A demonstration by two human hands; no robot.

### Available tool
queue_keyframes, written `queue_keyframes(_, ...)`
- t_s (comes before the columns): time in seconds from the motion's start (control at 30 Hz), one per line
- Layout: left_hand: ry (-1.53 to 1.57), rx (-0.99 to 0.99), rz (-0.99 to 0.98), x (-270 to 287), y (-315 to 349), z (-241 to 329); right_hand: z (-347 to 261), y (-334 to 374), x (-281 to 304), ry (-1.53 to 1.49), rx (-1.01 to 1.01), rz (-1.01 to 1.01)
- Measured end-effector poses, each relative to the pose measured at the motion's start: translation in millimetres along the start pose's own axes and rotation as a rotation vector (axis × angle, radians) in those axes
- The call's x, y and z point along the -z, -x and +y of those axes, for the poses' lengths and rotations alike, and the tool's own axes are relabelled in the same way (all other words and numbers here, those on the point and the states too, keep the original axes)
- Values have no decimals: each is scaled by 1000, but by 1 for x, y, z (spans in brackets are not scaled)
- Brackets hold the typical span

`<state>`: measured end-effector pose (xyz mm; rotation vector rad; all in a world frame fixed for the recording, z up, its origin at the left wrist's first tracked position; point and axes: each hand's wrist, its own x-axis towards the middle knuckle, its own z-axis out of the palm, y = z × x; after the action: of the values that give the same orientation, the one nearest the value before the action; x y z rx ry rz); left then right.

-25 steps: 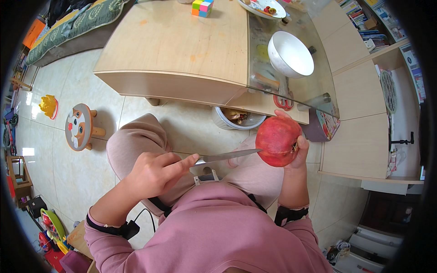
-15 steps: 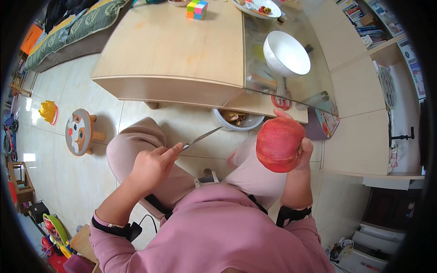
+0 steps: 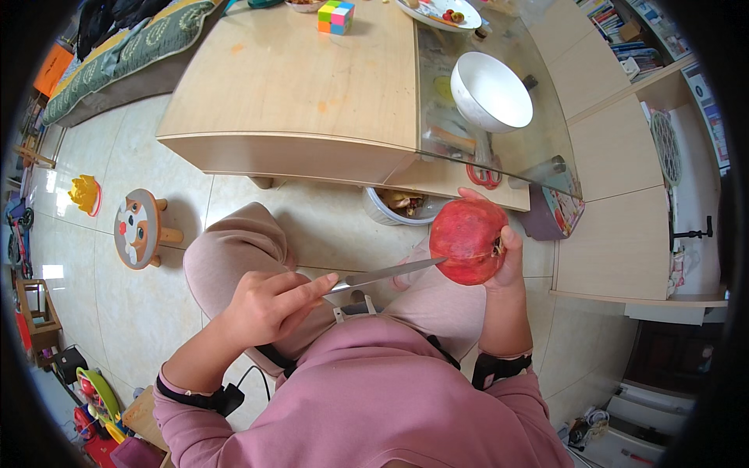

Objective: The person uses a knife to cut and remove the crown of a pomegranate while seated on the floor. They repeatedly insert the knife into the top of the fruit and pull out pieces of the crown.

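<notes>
A large red pomegranate rests in my right hand, whose fingers wrap its far and right sides. Its crown faces right, toward my thumb. My left hand grips a knife by the handle, index finger stretched along it. The blade points right, and its tip meets the pomegranate's lower left skin; whether it has gone in I cannot tell. Both hands are held above my lap. Beyond the pomegranate, a pale bin with scraps in it stands on the floor by the table.
A wooden table lies ahead, its glass-topped part holding a white bowl and a plate. Red-handled scissors lie beneath the glass. A colourful puzzle cube sits on the wood. At left stand a small stool and a yellow crown.
My left hand has brought the knife to the right, its tip now at the pomegranate. My right hand has shifted the pomegranate slightly left and turned it a little.
</notes>
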<state>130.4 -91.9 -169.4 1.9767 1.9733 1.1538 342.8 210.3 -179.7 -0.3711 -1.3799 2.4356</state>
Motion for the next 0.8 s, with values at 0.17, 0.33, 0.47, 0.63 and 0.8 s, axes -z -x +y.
queue_keyframes(0.17, -11, 12, -15, 1, 0, 0, -1, 0, 0, 23, 9, 22)
queue_keyframes(0.33, -3, 7, -9, 1, 0, 0, -1, 0, -1, 17, 4, 11)
queue_keyframes(0.47, 7, 12, -7, 2, 0, 1, -1, -1, -2, 55, 1, 52)
queue_keyframes(0.63, -6, 24, -55, 6, 0, 1, 0, -2, 0, 34, 5, 18)
queue_keyframes(0.8, -39, 57, -17, 4, -2, 6, 1, -1, 4, 62, 41, 18)
